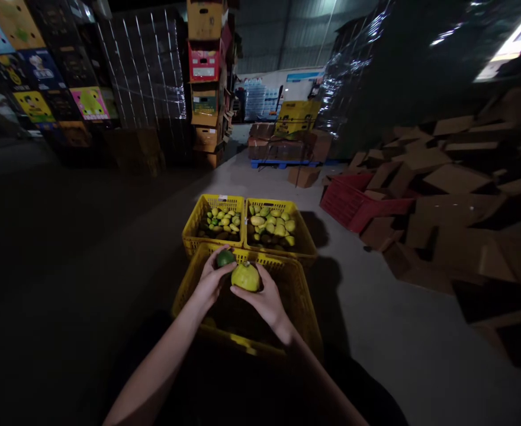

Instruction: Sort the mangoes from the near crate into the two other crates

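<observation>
My left hand (211,279) is closed around a dark green, rounded fruit (225,258). Beside it, my right hand (266,299) grips a larger yellow-green fruit (245,277) whose stem end points up. Both fruits are held close together above the near yellow crate (304,290), whose inside is mostly in shadow. Two more yellow crates stand just beyond it. Small green and yellow fruits (225,220) lie in the left one (192,228); larger yellow-green fruits (278,225) lie in the right one (302,234).
A red crate (349,201) and a heap of flattened cardboard (456,219) spread over the right side. Stacked cartons (205,77) rise at the back. Boxes sit on a blue pallet (282,164). Wrapped stacks (140,77) stand behind on the concrete floor (367,319).
</observation>
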{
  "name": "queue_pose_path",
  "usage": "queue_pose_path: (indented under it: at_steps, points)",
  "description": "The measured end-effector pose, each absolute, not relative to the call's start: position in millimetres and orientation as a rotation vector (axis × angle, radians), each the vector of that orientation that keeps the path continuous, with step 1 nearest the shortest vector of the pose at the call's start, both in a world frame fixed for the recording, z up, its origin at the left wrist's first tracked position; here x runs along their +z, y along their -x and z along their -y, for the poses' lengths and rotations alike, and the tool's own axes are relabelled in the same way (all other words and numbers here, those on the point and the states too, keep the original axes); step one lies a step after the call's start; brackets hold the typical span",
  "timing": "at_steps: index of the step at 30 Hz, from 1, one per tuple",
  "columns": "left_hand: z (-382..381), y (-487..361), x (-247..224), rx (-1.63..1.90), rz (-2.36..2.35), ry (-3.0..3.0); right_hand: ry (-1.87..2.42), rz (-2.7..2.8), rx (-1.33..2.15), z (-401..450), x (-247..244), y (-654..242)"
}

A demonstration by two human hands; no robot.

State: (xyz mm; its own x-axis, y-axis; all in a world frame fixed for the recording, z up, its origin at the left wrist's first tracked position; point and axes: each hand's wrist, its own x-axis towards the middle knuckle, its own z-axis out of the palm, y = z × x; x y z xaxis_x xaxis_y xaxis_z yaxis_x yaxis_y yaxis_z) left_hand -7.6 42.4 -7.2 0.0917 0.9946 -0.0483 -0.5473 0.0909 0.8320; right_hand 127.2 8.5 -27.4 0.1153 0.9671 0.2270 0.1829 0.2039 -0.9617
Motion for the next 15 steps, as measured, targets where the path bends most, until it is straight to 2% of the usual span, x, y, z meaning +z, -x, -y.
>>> queue_pose_path:
  at_steps: [3, 7, 15]
  points:
    - [-41, 8, -3, 1.469, -0.778, -0.965, 1.181, 1.232, 0.844, -12, -23, -132]
    - [-41, 13, -1, 1.437, -0.756, -1.067, 1.12, 1.168, 0.821, -13, -11, -136]
    - [-43, 27, 0, 1.404, -0.686, -1.007, 1.003, 0.959, 1.097, -7, -2, -142]
